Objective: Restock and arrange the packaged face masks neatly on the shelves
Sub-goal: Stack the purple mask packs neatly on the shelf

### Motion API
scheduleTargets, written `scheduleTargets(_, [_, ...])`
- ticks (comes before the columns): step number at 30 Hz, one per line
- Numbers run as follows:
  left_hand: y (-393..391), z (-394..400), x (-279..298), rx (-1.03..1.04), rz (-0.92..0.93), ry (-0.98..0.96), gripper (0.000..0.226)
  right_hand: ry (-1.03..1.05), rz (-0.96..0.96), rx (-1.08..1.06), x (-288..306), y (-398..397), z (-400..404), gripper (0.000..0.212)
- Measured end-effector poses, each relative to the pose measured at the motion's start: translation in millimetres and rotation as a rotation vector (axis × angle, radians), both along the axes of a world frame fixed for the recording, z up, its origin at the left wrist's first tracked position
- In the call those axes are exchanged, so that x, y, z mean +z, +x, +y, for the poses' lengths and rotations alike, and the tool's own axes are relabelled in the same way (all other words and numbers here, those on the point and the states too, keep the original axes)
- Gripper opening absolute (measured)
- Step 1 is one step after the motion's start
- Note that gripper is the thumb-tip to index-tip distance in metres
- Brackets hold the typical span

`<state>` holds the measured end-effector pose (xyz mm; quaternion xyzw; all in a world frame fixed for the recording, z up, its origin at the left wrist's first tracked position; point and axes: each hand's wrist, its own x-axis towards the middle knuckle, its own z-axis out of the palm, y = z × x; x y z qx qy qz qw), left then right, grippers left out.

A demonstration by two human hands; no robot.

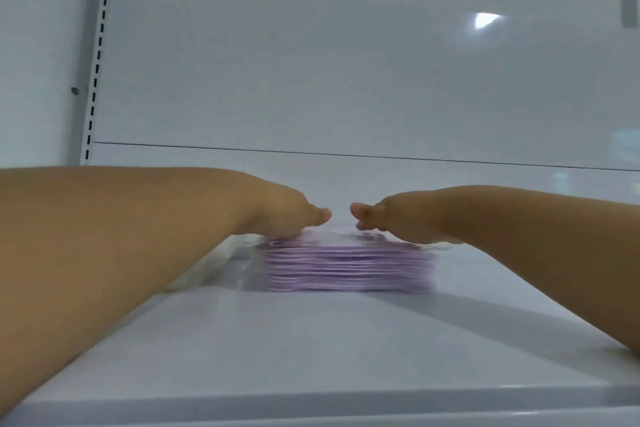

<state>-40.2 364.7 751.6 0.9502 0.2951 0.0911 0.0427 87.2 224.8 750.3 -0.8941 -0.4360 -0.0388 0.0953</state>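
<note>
Where the white shelf (311, 340) is meeting its back panel (346, 80), one stack of packaged face masks (349, 270) is lying flat, its lilac edges facing the camera and its clear wrapping showing at the left end. The stack is sitting well back from the shelf's front lip, roughly midway across the visible width, and it is appearing blurred, so print and count cannot be told.

Left hand (287, 215): lying palm down on the top of the stack at its left end, fingers seeming straight and together, thumb tip pointing inward. Right hand (391, 218): resting likewise on the right end, thumb tip pointing toward the other thumb, the two apart. Whether any finger is curling over the far edge is hidden behind the hands themselves. Judging by this flat, two-sided hold, the hands are pressing the packs level and steadying both ends so the pile is sliding or settling as one block rather than fanning out.

Both bare forearms are reaching in over the shelf from the near corners.

Surroundings: a slotted upright (98, 55) is running down the left side beside the back panel; a horizontal seam (346, 153) is crossing the panel just above the hands; a bright reflection (486, 20) is showing at upper right.
</note>
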Motion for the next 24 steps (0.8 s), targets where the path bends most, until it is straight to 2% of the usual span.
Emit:
scheduleTargets(4, [1.5,4.8,1.6,-0.033,0.024,-0.023,0.054,-0.007,-0.068,0.004,2.8,2.0,5.1,0.063])
scheduleTargets(9, [3.5,7.1,-0.2,-0.05,-0.002,-0.064,0.046,-0.018,0.079,-0.008,-5.5,9.9,11.6,0.068])
scheduleTargets(13, [3.3,2.5,-2.3,-0.03,0.029,-0.01,0.05,0.059,0.131,0.0,-2.1,9.1,12.1,0.067])
scheduleTargets(17, [4.8,1.1,-3.4,-0.046,0.019,0.056,0.055,0.088,0.067,-0.032,5.8,-3.3,13.0,0.068])
scheduleTargets(20, [6.2,1.1,-8.8,-0.017,0.048,0.051,0.062,0.038,-0.024,-0.072,2.5,-6.8,14.4,0.074])
scheduleTargets(24, [8.4,-0.1,-14.9,-0.006,0.107,0.062,0.066,-0.062,0.012,-0.075,-15.4,-1.5,17.0,0.073])
